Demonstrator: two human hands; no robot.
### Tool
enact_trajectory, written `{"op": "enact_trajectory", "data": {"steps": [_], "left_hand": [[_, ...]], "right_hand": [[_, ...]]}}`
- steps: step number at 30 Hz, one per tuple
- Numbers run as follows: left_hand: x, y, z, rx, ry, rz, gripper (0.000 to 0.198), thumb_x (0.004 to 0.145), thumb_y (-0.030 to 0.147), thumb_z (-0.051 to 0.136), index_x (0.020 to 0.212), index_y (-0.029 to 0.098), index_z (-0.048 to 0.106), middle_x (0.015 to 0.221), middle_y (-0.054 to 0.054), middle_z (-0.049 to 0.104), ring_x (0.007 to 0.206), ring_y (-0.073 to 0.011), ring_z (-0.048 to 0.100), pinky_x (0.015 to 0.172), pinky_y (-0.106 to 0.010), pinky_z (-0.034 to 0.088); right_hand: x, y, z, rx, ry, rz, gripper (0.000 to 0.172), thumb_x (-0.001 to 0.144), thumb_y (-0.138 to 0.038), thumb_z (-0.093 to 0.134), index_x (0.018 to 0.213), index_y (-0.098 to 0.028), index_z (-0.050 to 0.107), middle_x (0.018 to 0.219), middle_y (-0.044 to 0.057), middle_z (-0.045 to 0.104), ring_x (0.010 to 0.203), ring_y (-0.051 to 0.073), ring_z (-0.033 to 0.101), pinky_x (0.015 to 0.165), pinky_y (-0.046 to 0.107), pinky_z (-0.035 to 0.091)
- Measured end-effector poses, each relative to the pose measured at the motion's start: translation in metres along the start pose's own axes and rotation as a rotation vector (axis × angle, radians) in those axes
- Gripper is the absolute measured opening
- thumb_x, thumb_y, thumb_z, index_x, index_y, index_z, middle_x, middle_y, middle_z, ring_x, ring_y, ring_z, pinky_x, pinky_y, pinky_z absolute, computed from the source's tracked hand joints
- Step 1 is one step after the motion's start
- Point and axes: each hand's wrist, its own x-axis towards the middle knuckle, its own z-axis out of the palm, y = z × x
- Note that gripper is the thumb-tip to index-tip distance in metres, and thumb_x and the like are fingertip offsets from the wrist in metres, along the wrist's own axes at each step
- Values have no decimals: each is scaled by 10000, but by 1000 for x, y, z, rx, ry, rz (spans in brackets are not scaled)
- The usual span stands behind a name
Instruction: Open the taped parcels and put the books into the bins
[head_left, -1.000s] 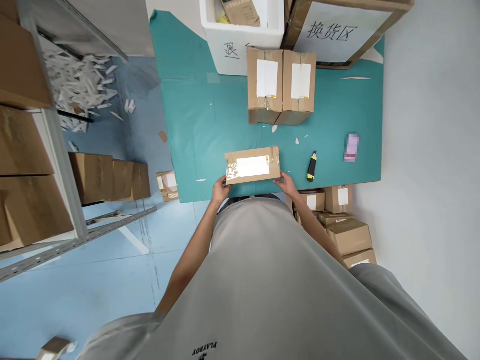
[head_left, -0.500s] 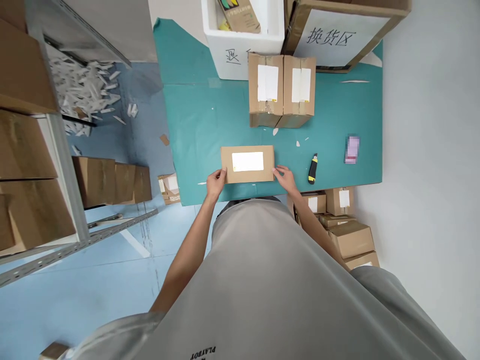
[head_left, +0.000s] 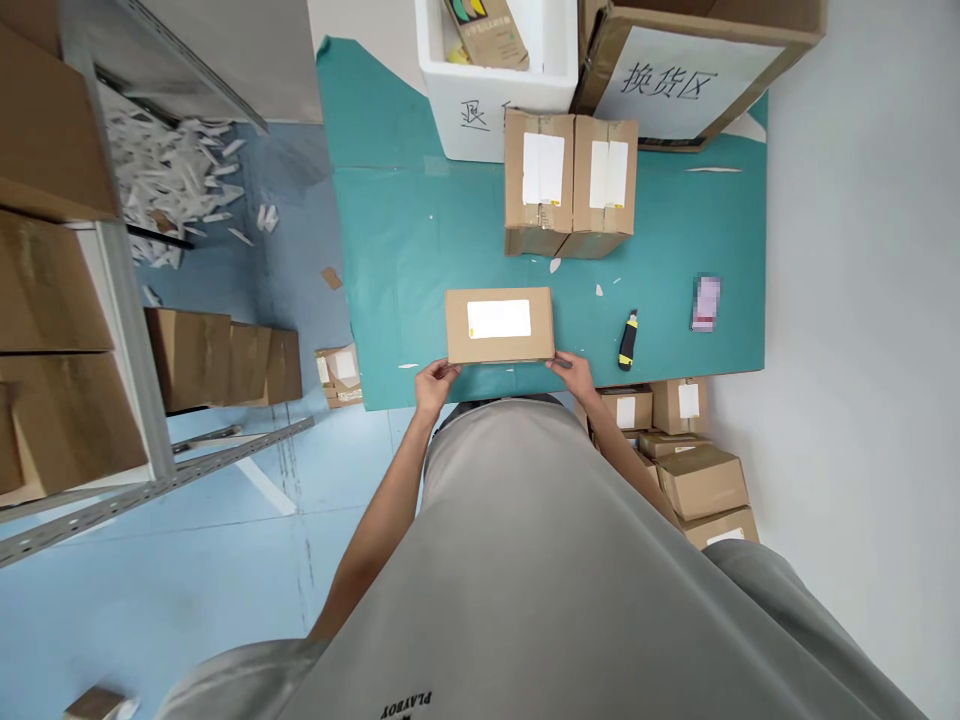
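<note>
A flat brown cardboard box [head_left: 499, 347] with a white label on top lies near the front edge of the green-covered table [head_left: 405, 230]. My left hand [head_left: 436, 385] pinches the box's near left corner, fingers closed. At the near right corner, my right hand [head_left: 572, 373] grips the box with thumb and fingers together. To the right of the box lies a black and yellow utility knife [head_left: 628, 341]. Behind it, two taped boxes [head_left: 538, 185] with white labels stand side by side.
A white foam bin [head_left: 469, 115] and a large open carton [head_left: 682, 80] stand at the back. A blurred pink item [head_left: 706, 303] lies at the right. Shelves with boxes [head_left: 67, 420] are on the left; more boxes [head_left: 703, 480] are stacked below the table's right side.
Both hands have moved slightly toward me, from the box's sides to its near corners. The near edge of the box looks slightly raised. The whole view has shifted a little.
</note>
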Motion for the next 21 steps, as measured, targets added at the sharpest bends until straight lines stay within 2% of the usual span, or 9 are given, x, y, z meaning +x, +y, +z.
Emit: {"op": "enact_trajectory", "data": {"steps": [5, 8, 10, 14, 18, 21], "left_hand": [[3, 33, -3, -83, 72, 142, 465, 772, 450, 901, 1100, 132, 811, 1070, -137, 853, 1053, -270, 810, 1037, -415, 661], [13, 53, -5, -86, 97, 198, 515, 796, 519, 908, 1113, 123, 818, 997, -115, 840, 956, -248, 797, 953, -391, 674], [19, 61, -3, -69, 97, 170, 502, 784, 528, 928, 1052, 119, 816, 925, -99, 820, 890, -239, 783, 900, -383, 674], [19, 61, 0, -65, 72, 105, 455, 750, 490, 956, 971, 125, 796, 872, -81, 796, 839, -229, 760, 876, -376, 661], [2, 57, 2, 16, 104, 130, 371, 830, 476, 890, 973, 144, 809, 920, -87, 817, 886, -237, 768, 898, -365, 647], [-14, 63, 6, 41, 113, 149, 324, 882, 434, 842, 1016, 139, 822, 973, -100, 840, 949, -254, 790, 929, -367, 648]], "right_hand": [[5, -39, -21, -37, 64, -136, 504, 932, -667, 781, 1101, -209, 910, 1203, 121, 873, 1144, 315, 800, 1069, 454, 648], [13, -60, -27, -107, 112, -180, 493, 973, -665, 728, 1030, -208, 903, 1118, 121, 882, 1072, 315, 804, 1019, 439, 649], [17, -67, -25, -164, 136, -159, 443, 971, -627, 729, 943, -212, 881, 1051, 117, 887, 1013, 318, 807, 979, 440, 649], [14, -65, -14, -239, 96, -55, 404, 942, -607, 754, 818, -227, 810, 944, 115, 879, 912, 313, 810, 910, 432, 638], [3, -54, -9, -205, 117, -73, 421, 963, -640, 710, 867, -237, 785, 980, 119, 880, 933, 301, 808, 895, 407, 632], [1, -44, -13, -172, 150, -82, 446, 965, -669, 689, 895, -240, 789, 995, 119, 879, 945, 302, 804, 926, 418, 640]]}}
